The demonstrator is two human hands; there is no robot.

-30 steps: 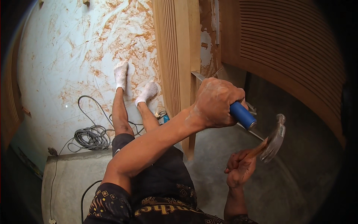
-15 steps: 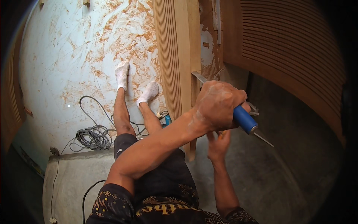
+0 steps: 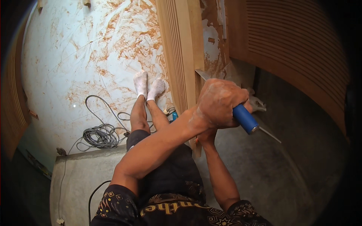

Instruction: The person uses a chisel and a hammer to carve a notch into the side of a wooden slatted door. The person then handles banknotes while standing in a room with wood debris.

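Note:
My left hand [image 3: 220,102] is closed around the blue handle of a chisel [image 3: 246,119]. Its flat metal blade [image 3: 201,74] points up and left, with the tip at a notch in the edge of a wooden door [image 3: 197,41] with a grooved face. My right hand [image 3: 207,138] is beneath my left wrist, beside the lower part of that door edge. Most of its fingers are hidden, and a small orange-red spot shows next to it.
A second grooved wooden panel [image 3: 294,41] stands at the right. A coiled grey cable [image 3: 100,136] lies on the stained white floor [image 3: 56,79] near my socked feet [image 3: 140,83]. A thin pale stick [image 3: 270,134] lies on the dark concrete.
My right hand has moved left and up, behind my left wrist, toward the door edge. My feet have come closer together. My left hand still grips the chisel at the notch.

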